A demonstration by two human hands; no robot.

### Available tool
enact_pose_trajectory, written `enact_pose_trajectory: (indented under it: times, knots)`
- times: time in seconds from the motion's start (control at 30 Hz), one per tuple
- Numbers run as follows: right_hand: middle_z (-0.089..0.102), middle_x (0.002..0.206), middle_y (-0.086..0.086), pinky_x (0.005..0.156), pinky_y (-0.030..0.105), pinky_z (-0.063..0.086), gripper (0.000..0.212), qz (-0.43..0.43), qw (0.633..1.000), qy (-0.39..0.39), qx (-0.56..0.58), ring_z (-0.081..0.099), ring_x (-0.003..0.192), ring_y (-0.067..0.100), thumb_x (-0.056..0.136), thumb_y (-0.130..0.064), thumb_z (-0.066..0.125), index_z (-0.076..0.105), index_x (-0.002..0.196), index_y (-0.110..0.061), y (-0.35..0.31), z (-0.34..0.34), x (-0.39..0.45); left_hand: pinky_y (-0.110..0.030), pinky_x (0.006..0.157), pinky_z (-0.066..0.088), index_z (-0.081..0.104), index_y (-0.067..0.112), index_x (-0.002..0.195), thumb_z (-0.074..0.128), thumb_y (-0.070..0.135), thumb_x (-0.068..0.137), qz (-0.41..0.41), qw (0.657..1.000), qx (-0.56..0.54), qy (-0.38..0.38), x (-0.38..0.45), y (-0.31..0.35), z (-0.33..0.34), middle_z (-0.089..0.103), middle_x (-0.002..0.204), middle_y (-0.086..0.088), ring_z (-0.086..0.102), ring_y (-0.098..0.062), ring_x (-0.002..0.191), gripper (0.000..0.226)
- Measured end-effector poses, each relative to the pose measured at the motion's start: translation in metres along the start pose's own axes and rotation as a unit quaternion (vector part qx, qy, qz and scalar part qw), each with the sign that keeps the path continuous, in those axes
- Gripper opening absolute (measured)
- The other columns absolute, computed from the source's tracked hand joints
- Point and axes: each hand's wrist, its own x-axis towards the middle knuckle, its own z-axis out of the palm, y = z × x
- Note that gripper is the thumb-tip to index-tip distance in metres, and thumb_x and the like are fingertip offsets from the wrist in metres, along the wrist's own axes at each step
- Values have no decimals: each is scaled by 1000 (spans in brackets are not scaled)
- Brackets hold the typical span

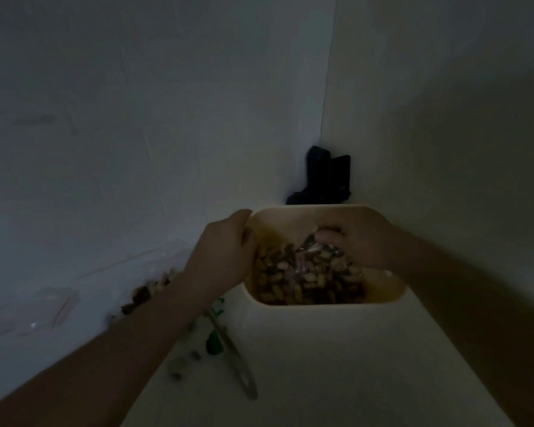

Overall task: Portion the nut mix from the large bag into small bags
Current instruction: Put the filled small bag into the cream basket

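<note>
The scene is dim. A tall cream bin (318, 349) stands in front of me, and inside it lies a clear large bag of nut mix (305, 282). My left hand (225, 254) grips the bin's left rim. My right hand (355, 241) reaches into the bin from the right, fingers curled round the bag's crumpled plastic top. To the left, on the white table, lies a small clear bag with nuts (145, 291) in it, partly hidden by my left forearm. Flat, seemingly empty small clear bags (43, 309) lie further left.
A metal scoop handle (235, 359) and green clips (215, 343) lie on the table left of the bin, with a few loose nuts (182, 365) beside them. A dark object (321, 180) stands in the corner behind the bin. White walls close in behind and on the right.
</note>
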Motion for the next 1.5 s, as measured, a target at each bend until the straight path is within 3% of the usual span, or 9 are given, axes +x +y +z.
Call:
enact_pose_trajectory:
  times: [0.37,0.57,0.67,0.9,1.03,1.13,1.27,1.4,1.5]
  knots:
    - [68,117,-5,88,28,41,24,48,996,-66,-20,61,103,13,105,-36,54,73,117,-28,-3,31,-2,-38,66,53,63,16,115,45,16,107,28,998,-31,36,-19,7,4,69,85,-2,64,-16,71,19]
    - [64,127,7,96,38,46,39,100,987,-26,-124,62,113,27,103,-45,55,64,131,-19,-16,50,12,-35,63,48,63,17,116,44,15,107,34,998,-24,36,-16,5,5,67,84,-2,63,-19,70,21]
    - [67,112,5,82,36,50,22,87,980,41,-175,63,96,23,105,-29,52,68,117,-19,-7,49,3,-38,65,52,63,17,114,44,15,107,23,999,-24,33,-15,5,6,67,83,-2,63,-19,71,20]
    - [66,113,1,92,37,50,29,38,993,20,-110,63,103,23,103,-38,54,69,125,-24,-13,59,-7,-38,64,51,62,16,108,39,26,105,19,999,-18,19,-10,4,5,66,81,-2,62,-18,69,25]
    - [65,108,5,93,44,51,11,33,996,0,-87,62,102,26,102,-32,58,64,98,-24,-20,60,0,-37,67,51,63,14,113,38,31,102,21,1000,-18,-2,-10,6,1,68,83,-4,63,-22,72,32]
    - [59,126,5,94,43,50,27,50,996,-23,-75,57,114,29,99,-14,58,70,120,-26,-27,54,1,-38,66,50,62,14,107,38,31,102,19,1000,-17,-4,-7,4,2,66,80,-4,63,-23,71,30]
    - [67,122,5,99,38,50,27,64,996,-50,-47,62,107,23,104,-29,57,68,127,-21,-33,48,2,-37,65,50,61,15,105,42,17,106,-8,1000,-2,-3,-3,1,6,65,82,-5,63,-23,72,19]
    - [65,129,4,90,29,42,34,62,994,-81,-50,59,109,20,106,-29,51,61,138,-23,-36,45,-9,-36,62,49,58,16,97,40,16,106,-33,999,-9,-1,2,-1,10,62,78,-4,61,-22,69,21]
    - [69,111,1,79,30,41,31,58,994,-91,-25,58,91,14,107,-42,48,70,119,-24,-38,35,-14,-44,64,61,63,17,112,41,24,107,-63,997,-42,6,4,-1,11,67,87,-4,67,-25,70,24]
